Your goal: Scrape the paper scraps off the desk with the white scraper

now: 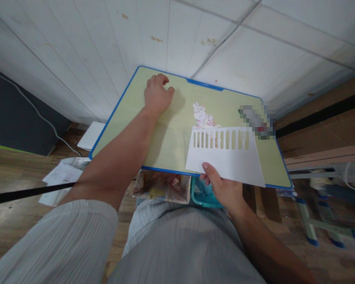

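A white sheet of paper (221,161) with a row of narrow slots cut along its far edge is pinched at its near edge by my right hand (225,189), the thumb lying on top. Small white and pinkish paper scraps (202,115) lie in a loose pile just beyond the slotted edge, and some show through the slots. Over the far left part of the pale yellow-green table (171,146), my left hand (158,94) has its fingers loosely curled and the thumb apart. Nothing shows between them.
A pixelated grey item (256,120) lies on the table's right side. Below the front edge are an open box (162,193) and a teal basket (205,201). Cardboard boxes (322,118) stand at right; a white panelled wall (165,35) is behind. Papers (62,177) lie at left.
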Tool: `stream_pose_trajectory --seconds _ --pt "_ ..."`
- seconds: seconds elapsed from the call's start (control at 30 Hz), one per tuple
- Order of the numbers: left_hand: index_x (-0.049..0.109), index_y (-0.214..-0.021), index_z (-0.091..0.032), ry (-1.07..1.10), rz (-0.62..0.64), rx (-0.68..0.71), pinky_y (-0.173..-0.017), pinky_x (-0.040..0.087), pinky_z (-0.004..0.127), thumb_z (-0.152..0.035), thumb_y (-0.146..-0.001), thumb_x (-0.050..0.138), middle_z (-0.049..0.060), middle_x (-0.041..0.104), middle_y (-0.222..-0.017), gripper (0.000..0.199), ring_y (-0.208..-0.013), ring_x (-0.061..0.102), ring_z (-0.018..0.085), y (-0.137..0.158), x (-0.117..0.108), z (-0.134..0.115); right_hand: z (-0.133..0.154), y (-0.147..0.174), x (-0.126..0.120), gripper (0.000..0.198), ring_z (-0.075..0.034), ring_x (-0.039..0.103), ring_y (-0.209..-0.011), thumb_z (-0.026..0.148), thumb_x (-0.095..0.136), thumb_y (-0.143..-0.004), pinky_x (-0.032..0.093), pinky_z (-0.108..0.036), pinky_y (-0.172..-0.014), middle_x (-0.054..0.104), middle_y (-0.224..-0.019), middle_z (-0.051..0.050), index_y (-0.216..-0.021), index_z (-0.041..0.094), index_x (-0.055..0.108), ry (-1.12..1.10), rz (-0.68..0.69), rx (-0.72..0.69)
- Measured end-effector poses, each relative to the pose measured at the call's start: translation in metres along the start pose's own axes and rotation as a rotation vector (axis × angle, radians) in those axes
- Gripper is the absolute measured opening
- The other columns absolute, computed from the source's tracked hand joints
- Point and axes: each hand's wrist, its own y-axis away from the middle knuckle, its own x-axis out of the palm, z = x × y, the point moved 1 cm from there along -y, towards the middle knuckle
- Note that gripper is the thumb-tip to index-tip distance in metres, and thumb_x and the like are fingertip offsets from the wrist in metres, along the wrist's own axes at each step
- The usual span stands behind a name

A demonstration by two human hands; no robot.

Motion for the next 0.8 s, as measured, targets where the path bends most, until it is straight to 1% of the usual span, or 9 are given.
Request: stream_pose_trajectory --seconds 0.1,0.23,0.33,0.4,0.47,0.53,0.63,0.73,0.8 --pt "0.072 -0.122 -0.034 0.052 -0.003 0.009 -0.128 0.043 0.059 -0.034 -0.096 0.078 0.008 0.072 -0.137 0.026 -0.144 0.057 0.038 0.0 0.001 0.001 0.002 0.003 0.002 0.048 -0.021 0.069 -0.058 0.058 0.075 -0.109 0.066 -0.039 -0.078 0.077 -0.067 -0.002 -0.072 0.027 0.077 -0.063 -0.007 0.062" --pt "0.071 -0.122 -0.032 0.048 0.015 0.003 -0.13 0.043 0.06 -0.028 -0.098 0.076 0.01 0.07 -0.139 0.025 -0.144 0.057 0.036 0.001 0.001 0.001 0.001 -0.003 -0.003 0.042 -0.02 0.068 -0.054 0.056 0.082 -0.102 0.062 -0.035 -0.061 0.076 -0.066 -0.003 -0.075 0.025 0.075 -0.224 -0.086 0.122" --pt "0.071 -0.12 -0.029 0.023 0.01 0.005 -0.128 0.044 0.057 -0.021 -0.1 0.074 0.012 0.07 -0.139 0.022 -0.142 0.058 0.034 0.0 0.004 0.002 -0.005 -0.018 -0.017 0.033 -0.02 0.066 -0.051 0.049 0.085 -0.096 0.059 -0.034 -0.056 0.073 -0.063 -0.001 -0.078 0.025 0.072 -0.274 -0.227 0.092" --pt "0.07 -0.118 -0.028 0.037 -0.001 0.011 -0.128 0.044 0.057 -0.017 -0.097 0.075 0.012 0.07 -0.138 0.024 -0.142 0.06 0.036 0.0 0.006 0.003 -0.009 -0.031 -0.027 0.029 -0.019 0.065 -0.05 0.045 0.085 -0.093 0.056 -0.033 -0.052 0.073 -0.063 0.0 -0.078 0.025 0.07 -0.249 -0.321 0.049" --pt "0.07 -0.115 -0.029 0.06 -0.015 0.016 -0.129 0.044 0.059 -0.014 -0.094 0.076 0.011 0.07 -0.136 0.027 -0.144 0.06 0.039 -0.001 0.008 0.004 -0.01 -0.043 -0.033 0.03 -0.019 0.065 -0.05 0.044 0.085 -0.091 0.055 -0.032 -0.052 0.073 -0.062 -0.001 -0.075 0.024 0.07 -0.195 -0.375 0.026" --pt "0.07 -0.113 -0.029 0.053 -0.028 0.026 -0.129 0.045 0.059 -0.012 -0.093 0.077 0.011 0.071 -0.135 0.027 -0.143 0.061 0.04 0.0 0.008 0.003 -0.008 -0.054 -0.033 0.035 -0.018 0.065 -0.05 0.048 0.086 -0.09 0.056 -0.032 -0.052 0.072 -0.062 -0.002 -0.07 0.024 0.069 -0.155 -0.37 0.026" --pt "0.067 -0.112 -0.027 0.007 -0.037 0.026 -0.128 0.045 0.056 -0.008 -0.095 0.076 0.012 0.072 -0.133 0.027 -0.141 0.063 0.038 0.0 0.005 0.001 0.0 -0.064 -0.024 0.042 -0.019 0.066 -0.051 0.053 0.087 -0.088 0.059 -0.033 -0.053 0.071 -0.059 -0.004 -0.064 0.025 0.068 -0.13 -0.305 0.045" --pt "0.065 -0.113 -0.026 -0.017 -0.021 0.01 -0.129 0.045 0.053 -0.008 -0.098 0.077 0.011 0.071 -0.135 0.026 -0.141 0.063 0.034 0.001 0.003 -0.002 0.005 -0.065 -0.016 0.039 -0.019 0.065 -0.05 0.055 0.088 -0.085 0.058 -0.032 -0.051 0.071 -0.06 -0.004 -0.067 0.024 0.071 -0.143 -0.266 0.072" --pt "0.065 -0.114 -0.026 -0.019 -0.001 0.0 -0.13 0.044 0.054 -0.013 -0.102 0.077 0.011 0.07 -0.137 0.022 -0.141 0.06 0.031 0.001 0.002 -0.003 0.004 -0.062 -0.017 0.039 -0.019 0.063 -0.049 0.056 0.088 -0.084 0.056 -0.032 -0.049 0.072 -0.06 -0.004 -0.07 0.024 0.072 -0.137 -0.245 0.085"
